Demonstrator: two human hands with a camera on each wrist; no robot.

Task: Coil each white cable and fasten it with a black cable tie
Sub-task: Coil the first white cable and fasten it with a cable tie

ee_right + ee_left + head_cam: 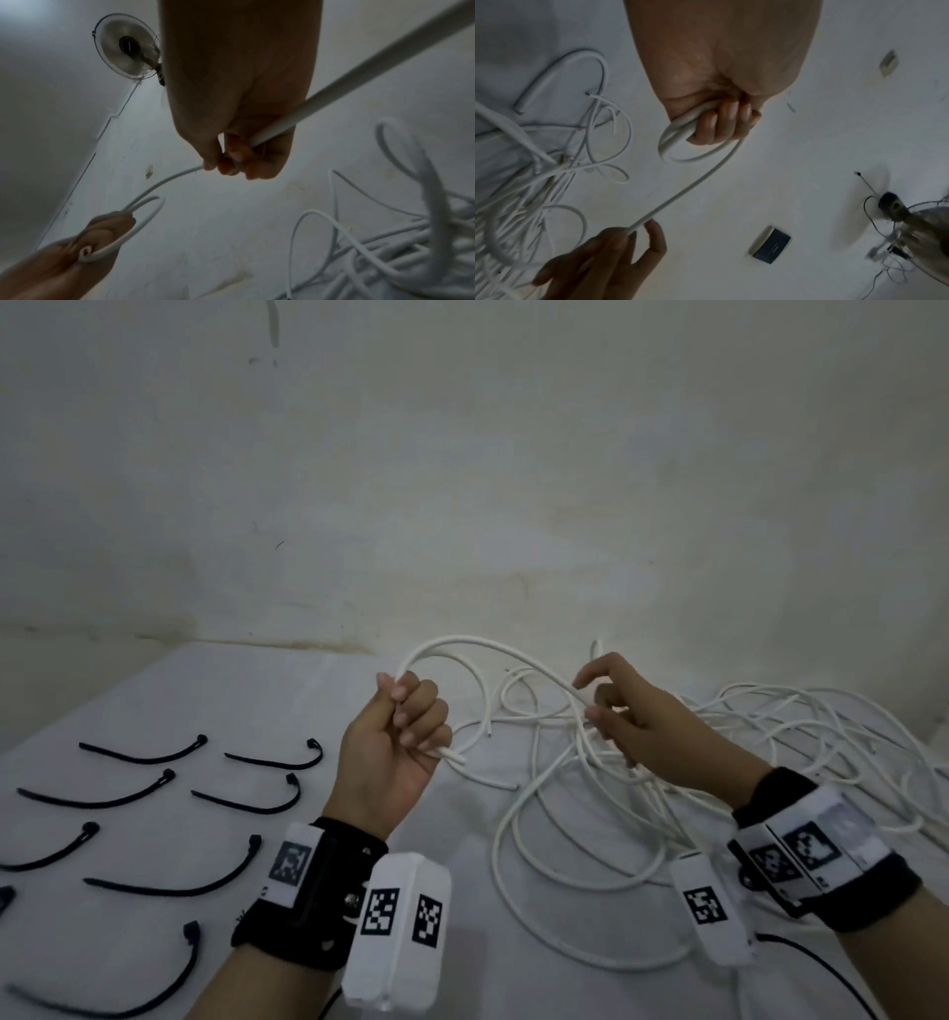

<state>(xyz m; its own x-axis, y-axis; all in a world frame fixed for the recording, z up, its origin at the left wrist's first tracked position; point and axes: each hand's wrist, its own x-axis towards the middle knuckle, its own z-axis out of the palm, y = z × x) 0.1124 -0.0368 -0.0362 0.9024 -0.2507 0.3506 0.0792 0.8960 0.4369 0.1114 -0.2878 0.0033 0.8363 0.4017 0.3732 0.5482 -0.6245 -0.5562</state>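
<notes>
Gripping white cable (pixel 493 647), left hand (pixel 393 752) fisted, right hand (pixel 639 726) fingers pinching.

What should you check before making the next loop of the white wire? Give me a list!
1. Left hand grips the started loop of the white cable: ok.
2. Right hand pinches the same cable further along: ok.
3. Cable between the hands free of knots: ok.
4. The rest runs free of the cable pile: cannot tell, strands cross.
5. Black cable ties laid out beside the left hand: ok.
6. Coil finished, ready for a tie: not ok.
</notes>
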